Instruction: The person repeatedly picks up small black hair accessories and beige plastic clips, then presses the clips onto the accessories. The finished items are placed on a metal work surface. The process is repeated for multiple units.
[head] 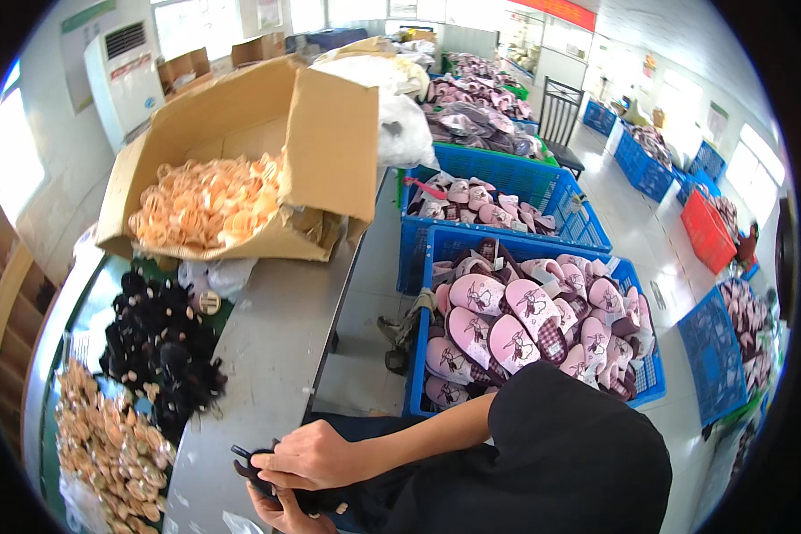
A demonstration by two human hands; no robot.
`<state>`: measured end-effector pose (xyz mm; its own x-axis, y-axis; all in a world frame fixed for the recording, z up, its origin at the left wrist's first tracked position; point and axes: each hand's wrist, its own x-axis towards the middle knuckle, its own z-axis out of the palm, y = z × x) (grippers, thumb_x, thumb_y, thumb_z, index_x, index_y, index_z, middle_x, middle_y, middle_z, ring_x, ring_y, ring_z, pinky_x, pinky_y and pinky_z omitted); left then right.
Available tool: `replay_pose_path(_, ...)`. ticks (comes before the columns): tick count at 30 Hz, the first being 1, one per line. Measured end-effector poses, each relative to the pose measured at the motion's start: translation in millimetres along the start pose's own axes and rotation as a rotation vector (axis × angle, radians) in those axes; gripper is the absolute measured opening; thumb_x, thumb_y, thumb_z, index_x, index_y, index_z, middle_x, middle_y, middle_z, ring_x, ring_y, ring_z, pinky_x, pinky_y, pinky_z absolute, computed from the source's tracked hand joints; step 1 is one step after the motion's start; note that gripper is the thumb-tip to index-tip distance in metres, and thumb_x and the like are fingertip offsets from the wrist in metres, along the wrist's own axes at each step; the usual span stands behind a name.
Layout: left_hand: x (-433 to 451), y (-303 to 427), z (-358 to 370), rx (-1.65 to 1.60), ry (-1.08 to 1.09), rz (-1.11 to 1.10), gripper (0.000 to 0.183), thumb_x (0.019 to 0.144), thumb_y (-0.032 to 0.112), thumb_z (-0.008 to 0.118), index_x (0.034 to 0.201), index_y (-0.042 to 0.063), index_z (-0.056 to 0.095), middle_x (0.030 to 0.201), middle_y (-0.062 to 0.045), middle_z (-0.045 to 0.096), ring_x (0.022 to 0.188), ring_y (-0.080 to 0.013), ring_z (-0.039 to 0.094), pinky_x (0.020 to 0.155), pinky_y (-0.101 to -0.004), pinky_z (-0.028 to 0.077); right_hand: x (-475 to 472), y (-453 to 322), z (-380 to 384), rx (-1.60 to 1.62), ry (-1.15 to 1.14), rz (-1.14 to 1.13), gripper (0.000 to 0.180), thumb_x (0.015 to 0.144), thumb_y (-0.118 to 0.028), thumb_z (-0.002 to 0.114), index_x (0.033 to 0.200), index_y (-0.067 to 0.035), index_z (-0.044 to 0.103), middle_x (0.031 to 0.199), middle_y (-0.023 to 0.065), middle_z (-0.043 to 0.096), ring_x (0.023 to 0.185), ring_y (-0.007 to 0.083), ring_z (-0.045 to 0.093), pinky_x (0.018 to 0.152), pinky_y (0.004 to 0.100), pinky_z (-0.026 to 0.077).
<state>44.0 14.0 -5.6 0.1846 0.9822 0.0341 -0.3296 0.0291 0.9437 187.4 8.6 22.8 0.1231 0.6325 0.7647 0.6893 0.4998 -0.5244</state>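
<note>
At the lower centre, over the near edge of the metal table [267, 334], both hands meet on a small black plush piece [261, 460]. A narrow black loop or strap sticks out from its far end. My right hand [320, 454] grips it from above, fingers pinched together. From below, my left hand [280, 512] holds the same piece, partly cut off by the picture's bottom edge. Fingers hide much of the piece. On the table lie a heap of black plush pieces [163, 354] and a pile of peach-coloured plastic pieces [110, 440], some looking wrapped in clear film.
An open cardboard box [330, 140] of peach plastic discs [207, 207] stands at the table's far end. Beside the table, blue plastic crates [647, 347] hold pink slippers [517, 340]. A black chair [561, 120] and more crates, including a red one [704, 233], stand farther off.
</note>
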Motion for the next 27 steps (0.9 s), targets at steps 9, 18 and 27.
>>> replay_pose_path(9,-16,4,-33,0.04,0.03,-0.052,0.048,0.091,0.012,0.072,0.135,-0.004,0.057,0.121,-0.02,0.066,0.1,-0.0315,0.07,0.086,-0.0434,0.062,-16,30,-30,0.934,-0.449,0.554,0.061,0.094,-0.055,0.068,0.127,-0.004,0.063,0.081,0.0018,0.058,0.072,0.0131,0.053,0.067,0.0272,0.043)
replay_pose_path(18,-53,38,-16,0.11,-0.018,-0.004,0.058,0.091,-0.001,0.067,0.145,-0.008,0.047,0.129,-0.019,0.063,0.112,-0.0289,0.065,0.099,-0.0405,0.052,-24,15,-26,1.367,-0.852,0.774,0.074,0.083,-0.067,0.072,0.12,-0.004,0.062,0.094,0.0026,0.06,0.087,0.0116,0.054,0.071,0.0251,0.043)
replay_pose_path(27,-21,48,-7,0.037,-0.109,-0.119,0.029,0.084,0.006,0.075,0.106,0.002,0.058,0.1,-0.004,0.066,0.092,-0.0115,0.061,0.087,-0.0246,0.046,1,26,-39,1.418,-0.919,0.896,0.074,0.081,-0.046,0.078,0.134,0.0,0.054,0.11,0.0029,0.061,0.095,0.0077,0.057,0.077,0.0204,0.05)
